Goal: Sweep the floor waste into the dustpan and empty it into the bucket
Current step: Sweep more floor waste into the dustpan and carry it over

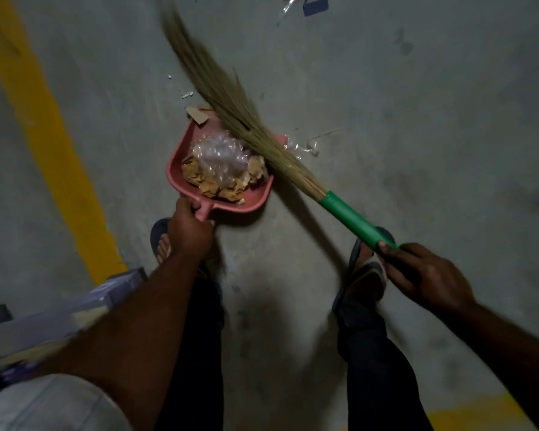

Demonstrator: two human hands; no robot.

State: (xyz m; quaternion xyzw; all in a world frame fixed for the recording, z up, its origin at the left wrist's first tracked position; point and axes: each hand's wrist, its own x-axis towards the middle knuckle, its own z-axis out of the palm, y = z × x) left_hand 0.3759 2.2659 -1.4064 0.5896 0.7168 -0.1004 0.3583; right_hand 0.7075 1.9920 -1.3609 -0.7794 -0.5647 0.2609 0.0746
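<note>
With my left hand clenched on the pink dustpan handle to steady it on the floor, my right hand gripped the grass broom, bristles angled across the loaded pan toward plastic scraps just beside it.

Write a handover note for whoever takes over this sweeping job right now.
Left hand grips the handle of the pink plastic dustpan.
Right hand grips the green-wrapped handle of the grass broom, bristles across the pan's mouth.
Done: crumpled clear plastic and brown paper scraps lie in the pan.
To do: cardboard piece at the pan's lip, clear film scrap to its right, white bits beyond; then empty into the bucket, not in view.
</note>
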